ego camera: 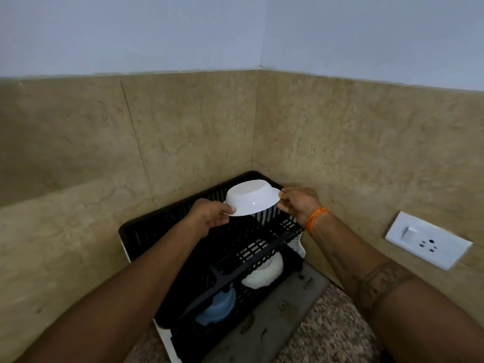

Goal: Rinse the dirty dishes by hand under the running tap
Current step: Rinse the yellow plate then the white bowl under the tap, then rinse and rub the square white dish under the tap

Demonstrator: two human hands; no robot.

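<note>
Both hands are holding a white bowl (pixel 251 197) upside down over the top tier of a black two-tier dish rack (pixel 209 258) standing in the counter corner: the left hand (pixel 212 214) is pinching the near-left rim, the right hand (pixel 296 203) is pinching the far-right rim. A white dish (pixel 264 272) and a blue dish (pixel 218 307) are sitting on the lower tier. Judging by this, the bowl is being racked to drain. Doing it well likely means keeping it level, lowering it fully onto the slats, and letting go only once the rim is resting steady, clear of the rack's back wall.
</note>
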